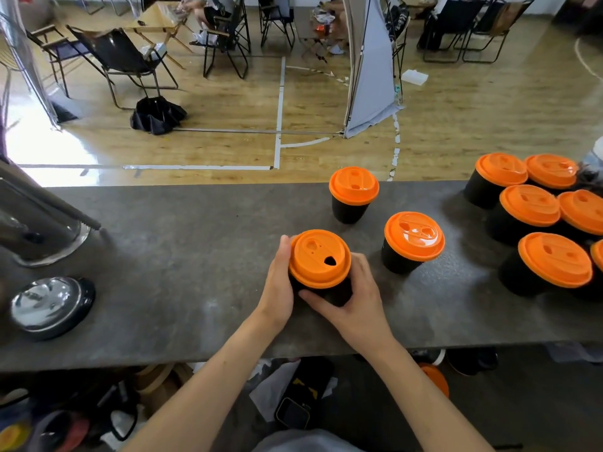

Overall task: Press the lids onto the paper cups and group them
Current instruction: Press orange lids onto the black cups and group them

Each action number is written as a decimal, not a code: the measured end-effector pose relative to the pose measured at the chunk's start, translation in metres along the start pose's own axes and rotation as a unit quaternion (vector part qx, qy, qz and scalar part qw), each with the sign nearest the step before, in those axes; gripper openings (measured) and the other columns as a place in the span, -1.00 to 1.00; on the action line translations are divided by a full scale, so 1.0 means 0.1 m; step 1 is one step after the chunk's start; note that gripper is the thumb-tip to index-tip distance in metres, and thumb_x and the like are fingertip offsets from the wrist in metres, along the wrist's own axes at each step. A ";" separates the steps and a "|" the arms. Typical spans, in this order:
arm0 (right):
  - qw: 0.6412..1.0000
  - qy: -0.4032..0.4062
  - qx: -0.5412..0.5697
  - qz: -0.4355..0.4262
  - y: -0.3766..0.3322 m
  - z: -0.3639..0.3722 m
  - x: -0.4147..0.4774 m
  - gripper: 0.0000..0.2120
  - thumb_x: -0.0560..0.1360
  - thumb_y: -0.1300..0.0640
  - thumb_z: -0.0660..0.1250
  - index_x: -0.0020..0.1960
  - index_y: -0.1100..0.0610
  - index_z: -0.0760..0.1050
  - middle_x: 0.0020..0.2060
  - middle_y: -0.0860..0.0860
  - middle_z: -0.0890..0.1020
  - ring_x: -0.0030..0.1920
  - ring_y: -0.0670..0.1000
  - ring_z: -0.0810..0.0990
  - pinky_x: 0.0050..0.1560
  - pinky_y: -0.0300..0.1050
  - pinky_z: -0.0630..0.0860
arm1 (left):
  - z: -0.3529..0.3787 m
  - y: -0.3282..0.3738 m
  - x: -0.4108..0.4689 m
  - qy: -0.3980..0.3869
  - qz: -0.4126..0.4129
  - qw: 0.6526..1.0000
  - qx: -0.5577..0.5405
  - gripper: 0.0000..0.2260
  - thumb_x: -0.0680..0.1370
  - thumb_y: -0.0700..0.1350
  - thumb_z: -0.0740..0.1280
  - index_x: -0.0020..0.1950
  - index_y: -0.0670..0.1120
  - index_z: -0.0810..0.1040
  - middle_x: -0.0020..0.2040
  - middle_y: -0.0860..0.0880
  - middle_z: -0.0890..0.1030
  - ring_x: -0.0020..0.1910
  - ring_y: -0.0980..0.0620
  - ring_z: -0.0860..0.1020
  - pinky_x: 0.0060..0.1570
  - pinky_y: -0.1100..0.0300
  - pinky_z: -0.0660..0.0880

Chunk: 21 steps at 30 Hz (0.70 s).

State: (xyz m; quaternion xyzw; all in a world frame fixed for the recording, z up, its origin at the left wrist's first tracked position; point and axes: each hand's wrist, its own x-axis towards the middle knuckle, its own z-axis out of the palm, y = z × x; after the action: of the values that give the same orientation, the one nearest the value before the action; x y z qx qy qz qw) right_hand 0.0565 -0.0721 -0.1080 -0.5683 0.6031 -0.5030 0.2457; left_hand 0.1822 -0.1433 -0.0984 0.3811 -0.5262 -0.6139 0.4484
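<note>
At centre frame my left hand (277, 283) and right hand (354, 296) have their grip clamped round one black cup (339, 293), with its orange lid (319, 257) on top. A second cup (412, 239) stands to its right and a third cup (354, 194) sits above. A lidded group (528, 207) crowds the worktop's (179, 256) right edge. There is a shiny disc (52, 306) at lower left.

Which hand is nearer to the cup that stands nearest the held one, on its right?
Right. The right hand grips the held cup on the side facing the nearest cup; the left hand holds the opposite side, farther off.
</note>
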 end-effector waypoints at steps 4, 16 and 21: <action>1.000 -0.001 0.013 0.014 0.03 0.02 0.00 -0.28 0.33 -0.15 0.62 0.39 -0.07 0.39 0.25 -0.20 0.53 0.30 -0.23 0.52 0.26 -0.42 0.41 | -0.01 0.04 0.01 0.009 0.011 1.000 0.005 -0.61 0.68 0.06 0.05 0.03 0.13 0.69 0.00 0.12 0.72 0.05 0.22 0.64 0.06 0.42 0.48; 0.998 -0.010 0.018 0.054 0.04 0.00 -0.03 -0.14 0.29 -0.04 0.68 0.40 -0.31 0.25 0.31 -0.26 0.53 0.35 -0.23 0.51 0.30 -0.32 0.45 | 0.04 0.05 -0.07 -0.019 0.036 0.998 0.048 -0.56 0.69 0.10 0.04 0.27 -0.13 0.59 0.16 -0.02 0.69 0.21 0.03 0.63 0.17 0.31 0.49; 0.999 0.000 0.016 0.044 0.02 0.03 0.00 -0.16 0.23 -0.23 0.69 0.36 -0.21 0.32 0.24 -0.21 0.52 0.30 -0.17 0.55 0.21 -0.34 0.48 | 0.05 0.06 -0.13 -0.032 0.066 0.996 0.052 -0.53 0.69 0.15 0.04 0.31 -0.13 0.53 0.20 -0.09 0.65 0.24 -0.10 0.61 0.23 0.19 0.50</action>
State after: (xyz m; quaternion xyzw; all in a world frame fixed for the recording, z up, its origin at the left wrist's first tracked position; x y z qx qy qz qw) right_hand 0.0578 -0.0731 -0.1111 -0.5368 0.6196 -0.5014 0.2768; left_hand 0.1826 -0.1298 -0.0915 0.3486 -0.5954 -0.5668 0.4502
